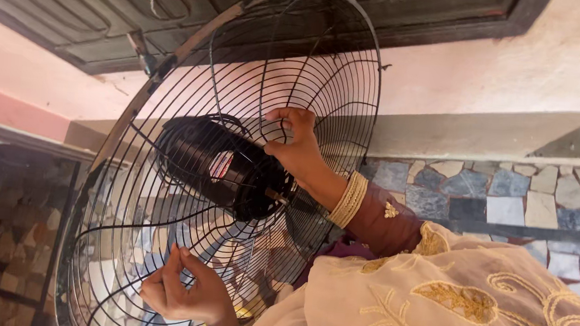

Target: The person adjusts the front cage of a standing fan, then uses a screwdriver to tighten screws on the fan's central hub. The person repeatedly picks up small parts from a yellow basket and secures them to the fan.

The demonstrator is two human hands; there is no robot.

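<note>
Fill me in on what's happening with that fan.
A person holds a fan guard, a black wire cage with the black motor fixed at its middle. The picture seems turned on its side. One hand, which looks like the right, grips the wires beside the motor. The other hand pinches a wire near the rim. No blades show. Behind are a pink wall and a stone-patterned floor.

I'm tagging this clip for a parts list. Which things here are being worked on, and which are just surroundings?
In hand:
- wire fan guard, gripped by both hands
- black fan motor behind the wires
- one hand high on the guard
- other hand low on it

Just surroundings:
- stone mosaic floor
- pink wall
- dark shutter
</note>
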